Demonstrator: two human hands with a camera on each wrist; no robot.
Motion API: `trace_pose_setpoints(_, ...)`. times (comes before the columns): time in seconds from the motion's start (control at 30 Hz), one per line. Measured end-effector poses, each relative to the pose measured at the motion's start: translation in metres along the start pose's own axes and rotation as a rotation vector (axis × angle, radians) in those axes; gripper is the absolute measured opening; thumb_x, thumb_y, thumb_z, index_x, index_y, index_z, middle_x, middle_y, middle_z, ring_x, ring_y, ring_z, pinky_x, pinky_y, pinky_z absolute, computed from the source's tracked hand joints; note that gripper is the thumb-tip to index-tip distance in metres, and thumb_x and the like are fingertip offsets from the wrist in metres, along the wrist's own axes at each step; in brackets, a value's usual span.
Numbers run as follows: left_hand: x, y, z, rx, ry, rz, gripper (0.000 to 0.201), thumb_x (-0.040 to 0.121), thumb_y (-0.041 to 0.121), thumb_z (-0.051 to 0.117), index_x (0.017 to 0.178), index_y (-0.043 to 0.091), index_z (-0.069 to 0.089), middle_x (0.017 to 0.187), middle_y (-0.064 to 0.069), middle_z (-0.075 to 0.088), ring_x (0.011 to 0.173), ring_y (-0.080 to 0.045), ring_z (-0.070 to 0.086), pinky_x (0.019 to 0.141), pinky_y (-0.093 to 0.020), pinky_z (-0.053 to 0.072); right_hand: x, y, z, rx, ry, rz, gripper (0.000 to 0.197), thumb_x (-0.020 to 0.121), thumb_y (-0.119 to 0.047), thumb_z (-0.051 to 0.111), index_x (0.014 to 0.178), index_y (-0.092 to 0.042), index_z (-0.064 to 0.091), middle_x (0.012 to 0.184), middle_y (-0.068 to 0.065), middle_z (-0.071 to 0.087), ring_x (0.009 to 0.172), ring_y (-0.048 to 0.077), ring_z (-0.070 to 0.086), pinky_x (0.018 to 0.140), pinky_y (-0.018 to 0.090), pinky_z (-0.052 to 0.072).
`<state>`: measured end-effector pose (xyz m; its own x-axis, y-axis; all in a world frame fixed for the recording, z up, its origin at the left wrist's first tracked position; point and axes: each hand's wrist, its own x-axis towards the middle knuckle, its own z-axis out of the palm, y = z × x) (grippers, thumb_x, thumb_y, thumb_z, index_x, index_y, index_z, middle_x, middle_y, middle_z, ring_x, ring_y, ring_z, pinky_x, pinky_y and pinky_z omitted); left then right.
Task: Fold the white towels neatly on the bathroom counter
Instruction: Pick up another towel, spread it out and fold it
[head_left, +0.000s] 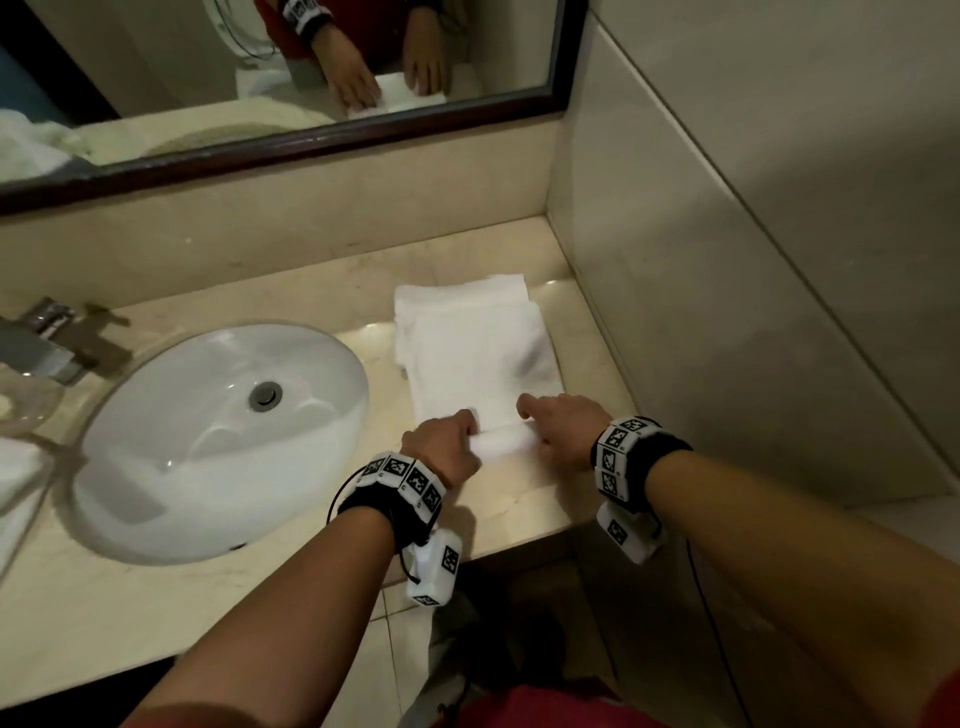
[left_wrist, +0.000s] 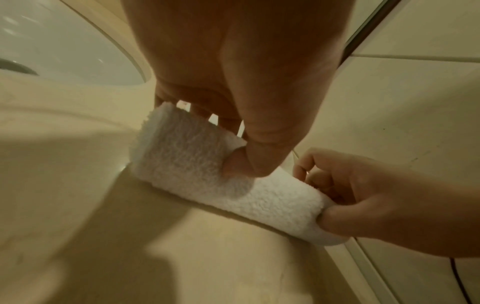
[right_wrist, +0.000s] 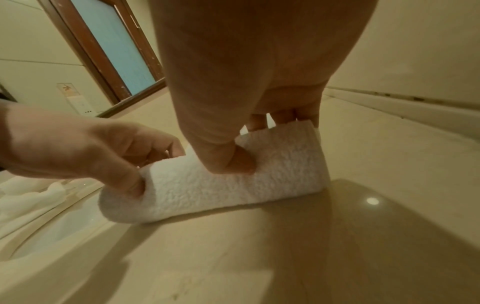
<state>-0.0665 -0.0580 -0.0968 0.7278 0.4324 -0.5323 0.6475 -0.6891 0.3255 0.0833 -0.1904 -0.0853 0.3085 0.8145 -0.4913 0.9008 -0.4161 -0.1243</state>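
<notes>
A white towel (head_left: 478, 343) lies as a long folded strip on the beige counter (head_left: 332, 291), right of the sink. Its near end is curled into a small roll (head_left: 506, 441) (left_wrist: 197, 164) (right_wrist: 233, 185). My left hand (head_left: 441, 447) grips the roll's left end, thumb pressed on the near side and fingers curled over the far side (left_wrist: 239, 160). My right hand (head_left: 563, 431) grips the right end the same way (right_wrist: 233, 160). In each wrist view the other hand pinches the opposite end of the roll.
A white oval sink (head_left: 218, 436) sits left of the towel, with a chrome tap (head_left: 47, 338) behind it. More white cloth (head_left: 15, 483) lies at the far left edge. A tiled wall (head_left: 727, 260) bounds the counter on the right; a mirror (head_left: 291, 78) hangs behind.
</notes>
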Motion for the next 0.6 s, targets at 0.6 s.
trace_pose_setpoints(0.6, 0.039, -0.02, -0.036, -0.128, -0.103, 0.196, 0.029, 0.084, 0.001, 0.048, 0.106, 0.014, 0.062, 0.087, 0.005, 0.06, 0.086, -0.02, 0.06, 0.06, -0.011, 0.035, 0.039, 0.003, -0.023, -0.002, -0.084, 0.08, 0.03, 0.085, -0.031, 0.056, 0.112, -0.02, 0.062, 0.116, 0.005, 0.056, 0.113, 0.025, 0.049, 0.086, 0.035, 0.044)
